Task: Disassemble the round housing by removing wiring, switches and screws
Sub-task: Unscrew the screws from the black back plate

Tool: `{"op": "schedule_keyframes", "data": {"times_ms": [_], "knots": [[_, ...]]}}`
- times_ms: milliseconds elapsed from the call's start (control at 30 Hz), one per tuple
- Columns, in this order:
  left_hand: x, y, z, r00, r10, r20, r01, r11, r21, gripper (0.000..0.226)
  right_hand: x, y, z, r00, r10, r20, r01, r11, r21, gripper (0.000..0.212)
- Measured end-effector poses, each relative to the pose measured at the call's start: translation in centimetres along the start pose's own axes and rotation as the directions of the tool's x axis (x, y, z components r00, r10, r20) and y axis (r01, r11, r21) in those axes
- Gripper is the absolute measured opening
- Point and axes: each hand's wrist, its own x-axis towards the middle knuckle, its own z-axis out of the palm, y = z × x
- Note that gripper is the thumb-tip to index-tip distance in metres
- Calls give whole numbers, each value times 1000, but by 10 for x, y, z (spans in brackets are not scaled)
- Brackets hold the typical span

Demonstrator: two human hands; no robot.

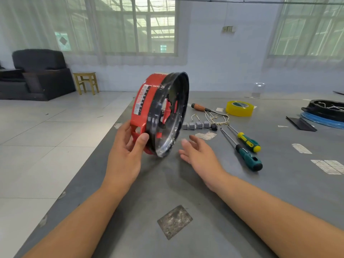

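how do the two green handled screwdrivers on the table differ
The yellow-green screwdriver has yellow bands on its handle and lies farther from the person; the dark green screwdriver has a black end cap, a thicker handle and what looks like a longer shaft. Both lie untouched, roughly parallel, tips pointing toward the switches.

A single wide-angle head camera looks forward and down from above the person's forearms, close over the grey surface [260, 192]. It faces a far wall with windows [130, 25], and the tiled floor [46, 136] shows at left.
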Motion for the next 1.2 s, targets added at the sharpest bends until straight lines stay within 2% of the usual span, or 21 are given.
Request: {"op": "schedule_keyframes", "data": {"times_ms": [67,167,300,400,467,600,733,767,867,933,1000,1133,1200], "knots": [[1,-4,-2,1000,-19,12,21,994,-107,58,8,-6,7,992,127,21,-128,955,268,74],[3,-10,-4,998,-59,13,60,972,-228,46,15,-10,1,980,187,74,-200,876,438,72],[6,-10,-10,979,-203,38,199,882,-426,49,14,-7,1,986,166,16,-160,912,378,69],[7,-9,-13,958,-270,101,285,839,-463,45,14,-8,-1,985,131,109,-167,879,447,42],[8,-10,-14,944,-305,124,326,814,-481,42,12,-10,-8,973,121,196,-206,839,503,31],[7,-6,-14,921,-358,153,385,786,-483,41,10,-8,-17,958,127,259,-252,803,540,38],[6,-10,-12,884,-406,233,467,735,-492,36,10,-7,-15,975,143,168,-214,797,565,44],[6,-11,-12,870,-421,258,493,715,-496,43,11,-7,-15,980,144,139,-199,788,583,45],[3,-10,-2,808,-471,354,589,655,-473,92,10,-7,-14,988,128,82,-152,791,593,48],[0,-5,12,772,-474,423,631,648,-427,100,10,-6,-12,993,110,50,-119,808,577,49],[2,-1,26,755,-511,411,654,630,-419,92,11,-6,-12,995,92,27,-90,815,572,49],[21,0,49,713,-641,284,686,553,-474,59,13,-6,-12,997,74,-7,-57,809,585,48],[27,0,60,714,-654,251,672,541,-506,52,14,-6,-14,997,73,-17,-49,805,591,45]]}}
